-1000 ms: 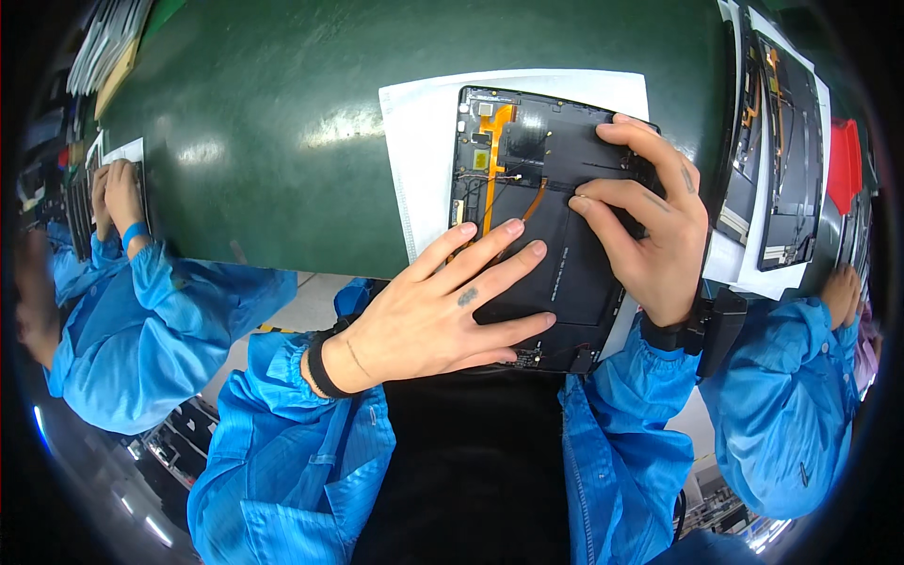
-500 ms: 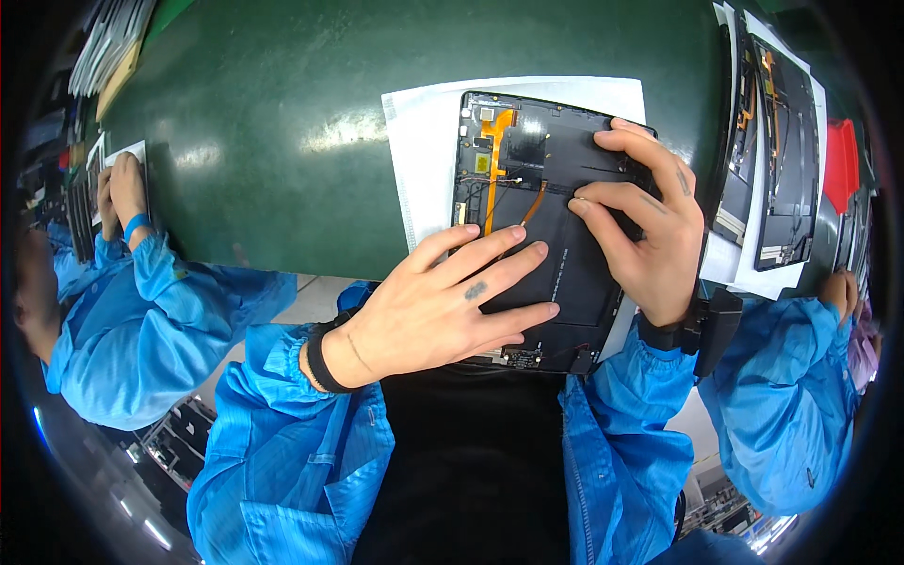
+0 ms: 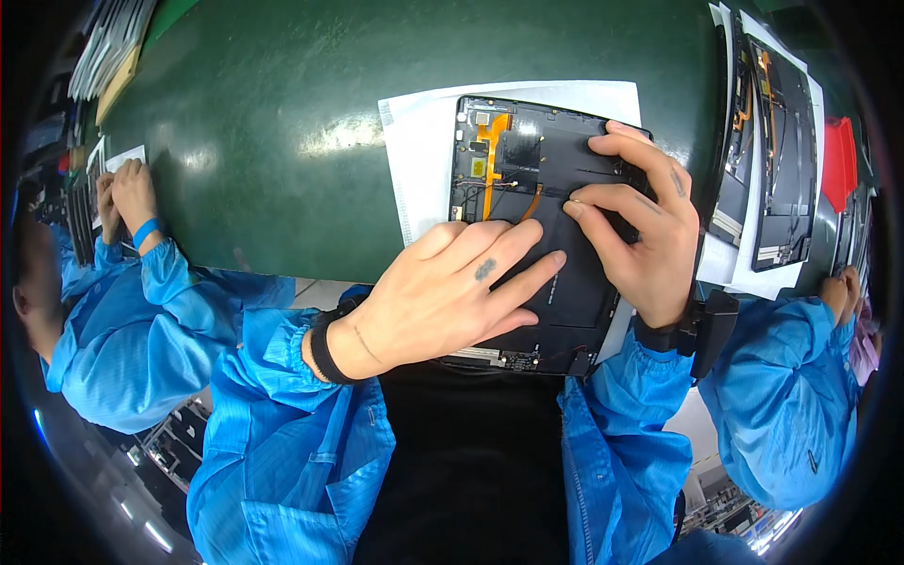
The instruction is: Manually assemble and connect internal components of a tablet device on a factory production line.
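An opened dark tablet housing (image 3: 572, 139) lies at a slight tilt on white paper (image 3: 414, 160) in front of me. An orange ribbon cable (image 3: 493, 160) runs down its left side, and a short copper-coloured flex cable (image 3: 534, 201) shows near the middle. My left hand (image 3: 433, 292) rests across the lower left of the housing; index and middle fingers are bent, the others reach over the panel. At the centre right, thumb and index finger of my right hand (image 3: 654, 226) are pinched together just above the panel. Anything between those fingertips is too small to make out.
More opened tablet housings (image 3: 786, 160) stand with paper sheets at the right, beside a red bin (image 3: 838, 165). A stack of thin panels (image 3: 108, 42) sits at the far left of the green table (image 3: 273, 122). Co-workers in blue sleeves (image 3: 141, 330) sit on both sides.
My left hand's index and middle fingers have bent and drawn in, with the hand slightly turned. The right hand keeps its pinch in nearly the same place.
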Demonstrator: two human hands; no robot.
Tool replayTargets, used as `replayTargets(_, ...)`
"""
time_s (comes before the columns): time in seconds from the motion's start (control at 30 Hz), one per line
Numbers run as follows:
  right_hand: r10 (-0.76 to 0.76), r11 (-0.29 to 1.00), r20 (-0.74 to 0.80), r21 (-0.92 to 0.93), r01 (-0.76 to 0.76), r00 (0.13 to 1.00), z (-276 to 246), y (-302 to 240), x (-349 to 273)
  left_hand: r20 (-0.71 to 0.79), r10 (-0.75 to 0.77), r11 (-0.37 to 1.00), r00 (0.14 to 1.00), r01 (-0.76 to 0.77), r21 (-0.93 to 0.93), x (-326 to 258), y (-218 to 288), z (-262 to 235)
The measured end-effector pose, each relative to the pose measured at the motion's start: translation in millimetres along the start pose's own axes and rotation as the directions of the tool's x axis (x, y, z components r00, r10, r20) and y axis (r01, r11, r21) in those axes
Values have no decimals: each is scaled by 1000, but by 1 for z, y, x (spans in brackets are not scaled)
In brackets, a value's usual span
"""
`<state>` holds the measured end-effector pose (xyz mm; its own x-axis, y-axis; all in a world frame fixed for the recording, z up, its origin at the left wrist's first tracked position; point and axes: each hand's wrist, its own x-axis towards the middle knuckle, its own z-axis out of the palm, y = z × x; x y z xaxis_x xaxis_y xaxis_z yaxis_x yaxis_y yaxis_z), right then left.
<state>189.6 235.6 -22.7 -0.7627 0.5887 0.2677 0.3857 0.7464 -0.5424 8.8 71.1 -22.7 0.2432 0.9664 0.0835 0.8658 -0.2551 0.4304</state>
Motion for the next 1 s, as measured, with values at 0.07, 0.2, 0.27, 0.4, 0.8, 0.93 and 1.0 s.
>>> replayTargets(0.07, -2, 1000, 4, 3, 2, 1000, 0, 1, 1, 0, 7, 1000, 1000, -7, 20, 3, -1, -2)
replayTargets(0.2, 11, 1000, 9, 12, -11, 1000, -2, 0, 1, -2, 15, 999, 1000, -15, 46, 14, -3, -7)
replayTargets(0.27, 7, 1000, 16, 15, -7, 1000, -3, 0, 1, -46, 13, 996, 999, -9, 90, 18, -3, -9)
replayTargets(0.4, 43, 999, -12, 7, -43, 999, 1, 1, 3, -29, -54, 997, 998, 55, 56, 23, -7, -6)
replayTargets(0.8, 44, 997, -72, 59, -40, 996, 3, 3, 2, -8, -97, 992, 995, 97, 82, 27, -3, -8)
replayTargets(0.93, 21, 999, -61, 49, -18, 998, 5, 2, 3, 50, -4, 1000, 999, 3, 18, 2, -1, -10)
replayTargets(1.0, 24, 999, -69, 46, -21, 997, 5, 2, 3, 63, 47, 999, 997, -47, -5, -10, 4, -10)
